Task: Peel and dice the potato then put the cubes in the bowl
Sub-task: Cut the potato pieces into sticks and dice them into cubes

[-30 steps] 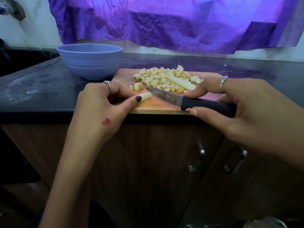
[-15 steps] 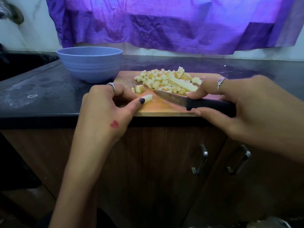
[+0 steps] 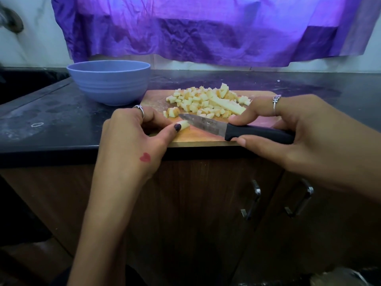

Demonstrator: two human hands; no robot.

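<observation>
My left hand (image 3: 132, 139) pinches a short potato strip (image 3: 184, 124) against the wooden cutting board (image 3: 202, 137), thumb on its near side. My right hand (image 3: 288, 129) grips the black-handled knife (image 3: 237, 130), forefinger along the top, with the blade tip just over the strip's free end. A heap of potato cubes (image 3: 204, 102) lies at the back of the board, with a long uncut strip (image 3: 226, 104) on its right side. The blue bowl (image 3: 109, 81) stands on the counter left of the board; its inside is hidden from here.
The board lies at the front edge of a dark counter (image 3: 51, 120). A purple cloth (image 3: 206, 27) hangs on the wall behind. Cabinet doors with metal handles (image 3: 255, 197) are below the counter. A dark sink area (image 3: 24, 81) is at far left.
The knife blade has moved left, from a little right of the strip to over its end. Both hands keep their holds; the view has shifted slightly.
</observation>
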